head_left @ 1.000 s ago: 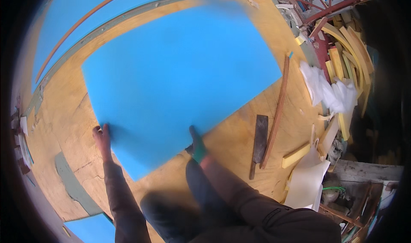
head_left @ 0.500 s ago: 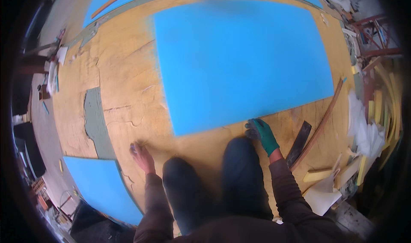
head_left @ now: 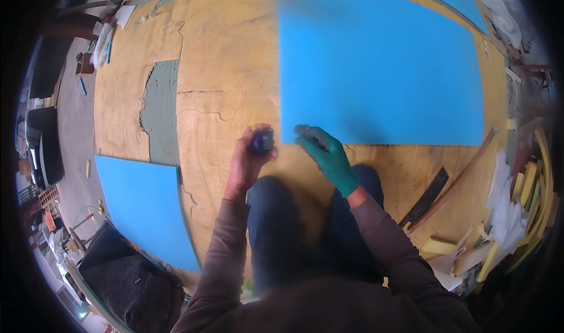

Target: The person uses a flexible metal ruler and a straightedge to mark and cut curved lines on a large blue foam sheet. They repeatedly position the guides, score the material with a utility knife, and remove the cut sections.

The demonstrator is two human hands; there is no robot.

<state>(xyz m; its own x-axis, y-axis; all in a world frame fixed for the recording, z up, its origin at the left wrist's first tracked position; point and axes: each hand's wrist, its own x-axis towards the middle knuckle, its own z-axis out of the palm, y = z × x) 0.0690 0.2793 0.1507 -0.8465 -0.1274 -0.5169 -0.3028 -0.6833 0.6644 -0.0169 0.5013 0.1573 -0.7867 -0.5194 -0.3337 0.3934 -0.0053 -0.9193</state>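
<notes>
My bare left hand is closed around a small, dark blue, rounded object with a paler patch on its face. Its exact kind does not show. My right hand, in a green glove with grey fingertips, is closed with the fingers drawn together by the near left corner of a large blue sheet. Whatever those fingertips hold, if anything, is too small to make out. A narrow gap separates the two hands. Under the sheet lies a worn plywood surface, with cracks and a grey-green patch.
Another blue sheet lies at the lower left beside a dark cushion-like block. On the right are a dark flat strip, a long brown strip, yellowish offcuts and crumpled white plastic. My knees are below the hands.
My left hand has come up and right, and the blue object now shows in it. My right hand has moved left along the sheet's near edge to its corner. The view has shifted left.
</notes>
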